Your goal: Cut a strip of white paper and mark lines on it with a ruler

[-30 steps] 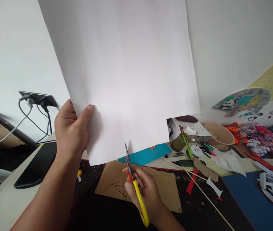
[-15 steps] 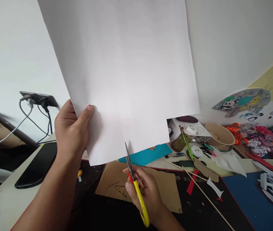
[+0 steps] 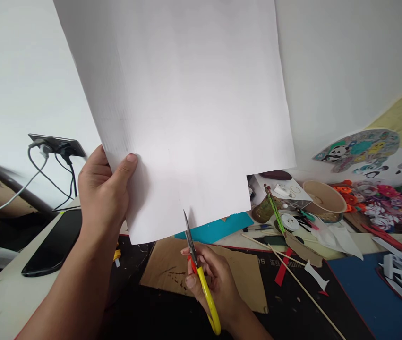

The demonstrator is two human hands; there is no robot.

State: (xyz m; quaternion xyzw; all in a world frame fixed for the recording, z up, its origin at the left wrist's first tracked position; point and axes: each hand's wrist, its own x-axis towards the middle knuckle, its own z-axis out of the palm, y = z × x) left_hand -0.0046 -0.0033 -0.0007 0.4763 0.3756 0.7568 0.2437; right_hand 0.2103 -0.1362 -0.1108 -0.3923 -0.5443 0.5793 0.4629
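Worktop (image 3: 5, 289) below, my left grip (image 3: 106, 194) pinches paper (image 3: 190, 104), one corner notched, no slit showing by scissors (image 3: 205, 288) in my right grip (image 3: 224, 285).

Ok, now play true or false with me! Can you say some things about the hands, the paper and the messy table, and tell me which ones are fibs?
1. The left hand holds the white sheet. True.
2. The right hand holds scissors. True.
3. The scissors' handles are all green. False: there is yellow on them.
4. The sheet has a notch at its lower right. True.
5. The brown cardboard lies on top of the sheet. False: it is down on the black mat.
6. The tan bowl is upside down. False: its opening faces up.
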